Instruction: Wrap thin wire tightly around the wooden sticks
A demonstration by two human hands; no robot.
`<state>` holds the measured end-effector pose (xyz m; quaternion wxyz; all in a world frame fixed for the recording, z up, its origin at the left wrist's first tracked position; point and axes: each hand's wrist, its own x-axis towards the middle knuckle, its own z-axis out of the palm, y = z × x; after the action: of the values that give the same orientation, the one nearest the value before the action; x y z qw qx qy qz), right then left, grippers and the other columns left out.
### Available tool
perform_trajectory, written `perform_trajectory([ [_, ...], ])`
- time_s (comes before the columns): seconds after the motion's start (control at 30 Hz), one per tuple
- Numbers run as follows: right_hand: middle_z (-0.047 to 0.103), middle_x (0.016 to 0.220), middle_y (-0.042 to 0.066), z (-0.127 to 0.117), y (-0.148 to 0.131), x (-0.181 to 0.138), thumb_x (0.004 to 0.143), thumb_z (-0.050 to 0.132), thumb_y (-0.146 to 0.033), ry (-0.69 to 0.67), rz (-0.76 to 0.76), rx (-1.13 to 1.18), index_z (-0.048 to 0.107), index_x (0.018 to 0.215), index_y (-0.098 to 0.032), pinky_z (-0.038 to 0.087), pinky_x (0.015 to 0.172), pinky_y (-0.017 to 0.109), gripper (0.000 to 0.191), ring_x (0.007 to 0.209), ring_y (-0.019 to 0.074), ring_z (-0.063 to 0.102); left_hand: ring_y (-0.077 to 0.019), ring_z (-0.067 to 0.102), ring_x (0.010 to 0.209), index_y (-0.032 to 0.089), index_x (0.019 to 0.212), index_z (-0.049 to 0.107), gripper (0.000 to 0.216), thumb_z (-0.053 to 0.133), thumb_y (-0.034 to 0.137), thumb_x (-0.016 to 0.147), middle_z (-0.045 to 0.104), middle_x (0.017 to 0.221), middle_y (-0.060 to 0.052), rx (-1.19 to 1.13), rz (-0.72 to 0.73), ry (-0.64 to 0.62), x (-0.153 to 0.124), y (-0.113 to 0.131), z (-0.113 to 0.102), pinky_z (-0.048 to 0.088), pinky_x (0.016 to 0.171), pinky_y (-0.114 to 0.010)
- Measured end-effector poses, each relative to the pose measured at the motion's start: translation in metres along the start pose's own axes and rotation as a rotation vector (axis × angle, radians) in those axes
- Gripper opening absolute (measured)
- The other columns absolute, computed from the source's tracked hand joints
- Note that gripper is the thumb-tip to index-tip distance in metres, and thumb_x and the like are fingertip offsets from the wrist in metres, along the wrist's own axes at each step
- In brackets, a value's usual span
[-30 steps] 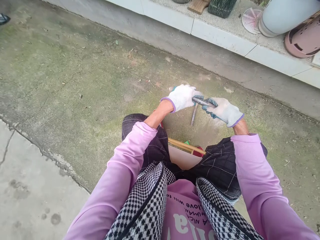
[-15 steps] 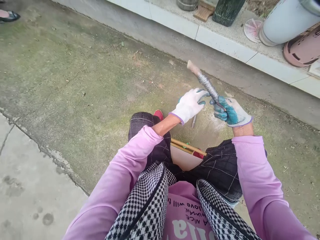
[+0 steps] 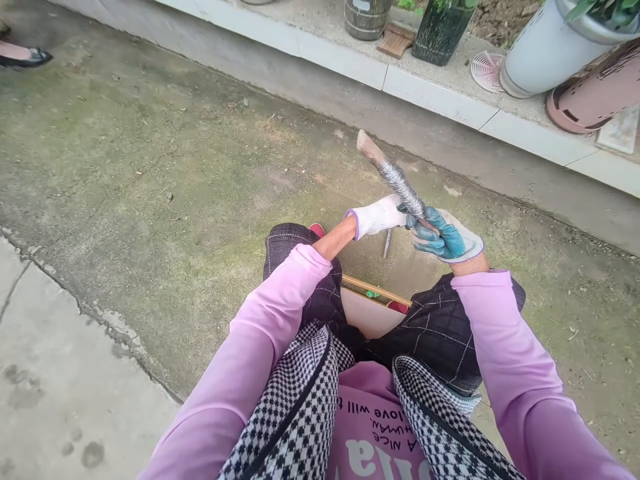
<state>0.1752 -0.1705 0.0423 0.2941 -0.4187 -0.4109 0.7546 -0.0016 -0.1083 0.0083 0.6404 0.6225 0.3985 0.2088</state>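
Tool with lower end hidden by gloves, right hand clenched around its wrapped shaft, left hand alongside, grip unclear

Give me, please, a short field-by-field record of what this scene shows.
right hand: gloved, closed around the wire-wrapped stick, whose wooden end points up and away
left hand: gloved, against the stick's lower part; grip unclear
below the hands: thin metal rod lying on the concrete ground
ledge: carries a white pot and a dark green pot
upper left: another person's shoe
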Motion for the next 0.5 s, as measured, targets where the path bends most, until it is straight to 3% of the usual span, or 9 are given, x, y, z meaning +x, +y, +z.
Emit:
perform_trajectory([
  [0.13, 0.037, 0.054, -0.011, -0.009, 0.004, -0.002, 0.078, 0.098, -0.071, 0.039, -0.014, -0.018, 0.061, 0.084, -0.023, 0.018, 0.038, 0.022, 0.060, 0.043, 0.0063, 0.021, -0.0102, 0.051, 0.062, 0.018, 0.076, 0.058, 0.021, 0.061, 0.002, 0.090, 0.057, 0.066, 0.005, 0.104, -0.025, -0.025, -0.017, 0.004, -0.006, 0.046, 0.066, -0.024],
  [0.27, 0.042, 0.056, -0.009, -0.020, 0.008, 0.000, 0.075, 0.094, -0.069, 0.273, -0.005, -0.183, 0.065, 0.090, -0.024, 0.022, 0.038, 0.024, 0.056, 0.043, 0.0089, 0.029, -0.0108, 0.045, 0.058, 0.019, 0.083, 0.063, 0.019, 0.060, 0.022, 0.101, 0.050, 0.065, 0.006, 0.267, 0.001, -0.048, -0.041, 0.011, -0.010, 0.038, 0.062, -0.026],
  [0.4, 0.056, 0.063, -0.001, -0.026, 0.017, 0.006, 0.091, 0.080, -0.058, 0.586, 0.037, -0.658, 0.065, 0.086, -0.026, 0.037, 0.046, 0.028, 0.036, 0.051, 0.0158, 0.048, -0.0127, 0.048, 0.062, 0.020, 0.094, 0.070, 0.016, 0.059, 0.027, 0.102, 0.056, 0.070, 0.005, 0.433, -0.014, -0.062, -0.061, 0.015, -0.011, 0.039, 0.064, -0.027],
  [0.5, 0.075, 0.082, 0.009, -0.032, 0.027, 0.009, 0.100, 0.071, -0.049, 0.651, 0.124, -1.043, 0.075, 0.096, -0.026, 0.051, 0.064, 0.033, 0.023, 0.074, 0.0256, 0.069, -0.0134, 0.049, 0.063, 0.021, 0.090, 0.068, 0.018, 0.059, 0.029, 0.103, 0.058, 0.070, 0.003, 0.486, -0.035, -0.061, -0.065, 0.012, -0.012, 0.039, 0.063, -0.027],
])
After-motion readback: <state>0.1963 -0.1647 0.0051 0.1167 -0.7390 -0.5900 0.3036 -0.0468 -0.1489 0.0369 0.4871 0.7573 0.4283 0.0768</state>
